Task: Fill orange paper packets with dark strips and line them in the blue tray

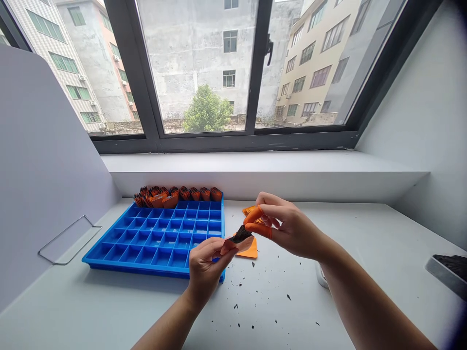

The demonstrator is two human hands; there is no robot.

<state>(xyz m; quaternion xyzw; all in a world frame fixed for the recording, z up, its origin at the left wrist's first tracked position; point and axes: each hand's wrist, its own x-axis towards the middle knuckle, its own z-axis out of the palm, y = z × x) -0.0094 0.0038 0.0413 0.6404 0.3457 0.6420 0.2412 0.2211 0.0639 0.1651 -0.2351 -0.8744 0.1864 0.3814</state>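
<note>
A small open paper packet, orange-brown outside, is pinched between the thumb and fingers of my left hand. Black flaky material sticks out of its mouth. My right hand wears orange rubber finger covers on its thumb and index finger. Those two fingertips close on the upper end of the black material, just above the packet. Beneath the hands lie flat orange packets on the table; a printed orange piece shows behind the right fingers, partly hidden.
A blue compartment tray stands at left, its back row holding several orange-and-black packets. Black crumbs dot the white table. A clear container of black material is at far right, a wire stand at left. My right forearm partly hides a round container.
</note>
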